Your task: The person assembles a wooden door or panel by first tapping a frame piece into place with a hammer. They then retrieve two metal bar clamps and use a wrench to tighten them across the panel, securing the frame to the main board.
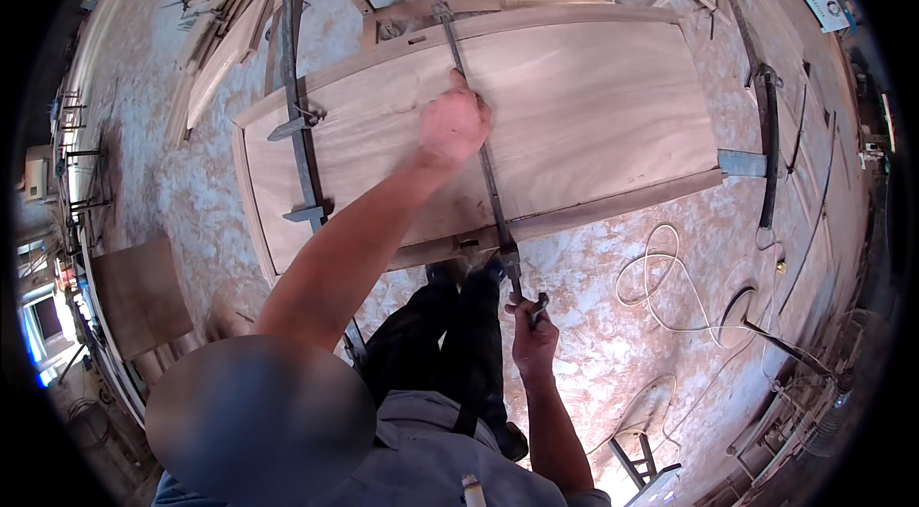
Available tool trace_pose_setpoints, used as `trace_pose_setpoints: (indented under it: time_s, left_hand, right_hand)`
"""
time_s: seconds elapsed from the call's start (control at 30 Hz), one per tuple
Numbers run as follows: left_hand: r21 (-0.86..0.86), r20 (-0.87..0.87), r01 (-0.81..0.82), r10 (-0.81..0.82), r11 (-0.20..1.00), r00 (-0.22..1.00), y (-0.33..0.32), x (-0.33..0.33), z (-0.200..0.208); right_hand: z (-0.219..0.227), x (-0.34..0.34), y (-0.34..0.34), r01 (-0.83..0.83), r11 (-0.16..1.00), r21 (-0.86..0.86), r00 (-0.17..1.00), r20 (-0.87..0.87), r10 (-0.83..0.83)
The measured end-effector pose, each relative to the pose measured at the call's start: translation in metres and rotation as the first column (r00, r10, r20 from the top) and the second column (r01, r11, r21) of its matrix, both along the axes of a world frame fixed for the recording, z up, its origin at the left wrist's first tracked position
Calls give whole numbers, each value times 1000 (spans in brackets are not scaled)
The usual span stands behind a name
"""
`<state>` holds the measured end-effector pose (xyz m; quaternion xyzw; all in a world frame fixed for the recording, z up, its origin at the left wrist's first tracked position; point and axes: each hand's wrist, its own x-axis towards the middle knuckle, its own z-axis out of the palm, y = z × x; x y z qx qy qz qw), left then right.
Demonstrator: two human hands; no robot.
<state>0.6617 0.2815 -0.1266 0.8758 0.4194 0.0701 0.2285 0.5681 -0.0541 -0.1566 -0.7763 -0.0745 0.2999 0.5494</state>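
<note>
A framed wooden panel (593, 114) lies before me, a pale flat board with narrow wooden rails along its edges. Across its middle runs a long dark bar clamp (492, 183), its bar reaching from beyond the far rail to just past the near rail. My left hand (455, 121) is closed around the bar, one digit stretched along it. At the near end, my right hand (534, 342) grips the clamp's screw handle, in front of my legs. A second bar clamp (304, 162) crosses the panel's left part, its sliding jaws showing; neither hand touches it.
Wooden strips (230, 47) are piled at the far left. Another metal clamp (769, 148) stands by the panel's right end. A pale cable (661, 258) loops over the stained floor at right. A brown board (144, 296) leans at left, and a boxed item (823, 1) sits far right.
</note>
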Motion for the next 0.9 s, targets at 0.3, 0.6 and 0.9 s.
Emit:
trace_pose_setpoints:
  time_s: [0.3, 0.6, 0.9]
  left_hand:
    - [-37, -90, 25, -29, 999, 996, 3, -1, 2]
    - [-78, -82, 15, -21, 997, 996, 2, -1, 1]
    - [-75, -71, -3, -3, 997, 997, -1, -2, 8]
  right_hand:
    - [5, -6, -3, 116, 992, -39, 972, -200, -122]
    - [10, 14, 12, 406, 850, -336, 483, -710, -512]
    - [8, -5, 7, -152, 936, -318, 835, 464, 294]
